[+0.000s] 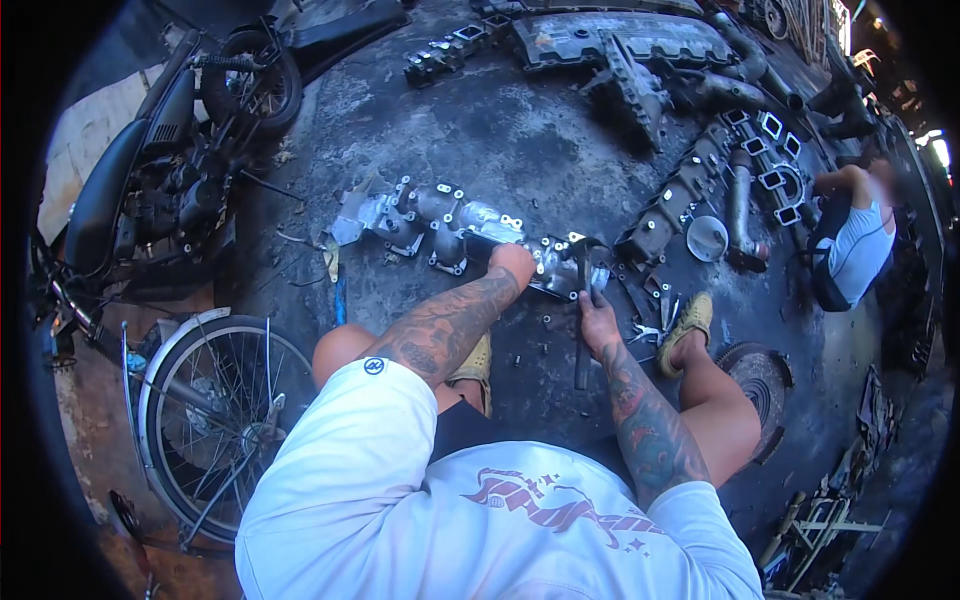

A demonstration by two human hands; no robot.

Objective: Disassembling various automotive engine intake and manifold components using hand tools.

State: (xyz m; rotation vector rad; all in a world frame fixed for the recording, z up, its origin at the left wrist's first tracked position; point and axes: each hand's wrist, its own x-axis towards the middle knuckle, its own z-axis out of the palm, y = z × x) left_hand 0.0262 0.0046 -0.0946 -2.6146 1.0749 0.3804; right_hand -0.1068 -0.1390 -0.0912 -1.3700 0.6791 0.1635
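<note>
On the floor ahead lies a long silvery cast-metal engine part (432, 208), with several flanges and bolt holes; it looks like a manifold. My left hand (513, 265) is closed in a fist over its right half. A dark bar-like tool (481, 243) sticks out of that fist to the left, its exact kind unclear. My right hand (599, 322) grips the handle of a hammer (582, 352). The hammer's dark head (588, 246) is up by the right end of the metal part; whether they touch I cannot tell.
Loose metal bits (648, 332) lie by my right foot, near a toothed disc (748, 390). Engine castings (680, 190) and a large ribbed cover (620, 40) are beyond. A motorcycle (170, 190) and bicycle wheel (225, 430) stand left. Another person (855, 245) crouches at right.
</note>
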